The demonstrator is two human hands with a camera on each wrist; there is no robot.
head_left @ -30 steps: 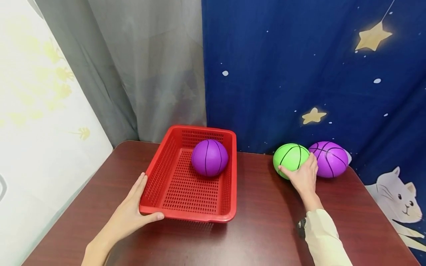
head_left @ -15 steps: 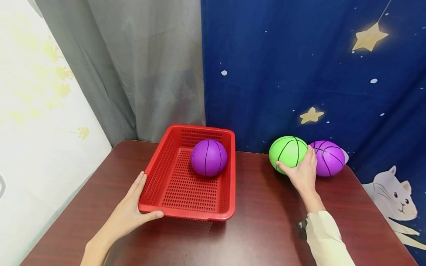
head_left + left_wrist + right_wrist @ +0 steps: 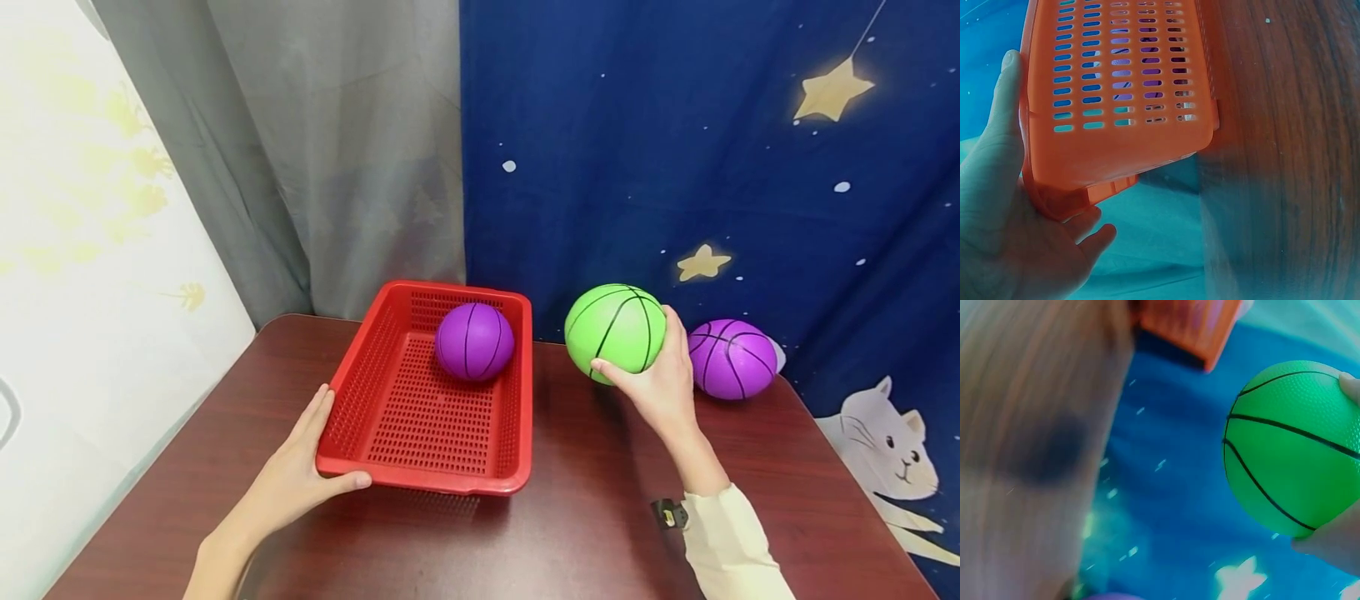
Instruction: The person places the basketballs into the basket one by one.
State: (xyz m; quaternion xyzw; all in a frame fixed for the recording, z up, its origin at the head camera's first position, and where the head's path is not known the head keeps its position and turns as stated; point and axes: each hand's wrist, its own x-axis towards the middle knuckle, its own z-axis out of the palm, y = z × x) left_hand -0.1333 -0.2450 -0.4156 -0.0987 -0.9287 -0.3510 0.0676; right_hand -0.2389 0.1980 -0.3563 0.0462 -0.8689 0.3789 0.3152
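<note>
A red plastic basket [image 3: 431, 483] with slotted walls stands on the table, and a purple ball [image 3: 474, 342] with black lines lies inside it. My left hand [image 3: 288, 475] grips the basket's near left corner, thumb along the front rim and fingers on the left side. In the left wrist view, the fingertips [image 3: 1099, 240] show beyond the rim. My right hand [image 3: 660, 379] holds a green ball [image 3: 615, 329], patterned like a basketball, above the table to the right of the basket. The right wrist view shows the green ball [image 3: 1291, 450] between thumb and fingers.
A second purple ball [image 3: 732, 360] lies at the back right of the brown wooden table [image 3: 570, 517]. Behind the table hang a grey curtain [image 3: 375, 150] and a blue curtain [image 3: 585, 150] with stars.
My right hand has lifted the green ball and carried it left, away from the purple ball beside it. My left hand stays at the basket corner. The purple ball in the basket has shifted slightly backward.
</note>
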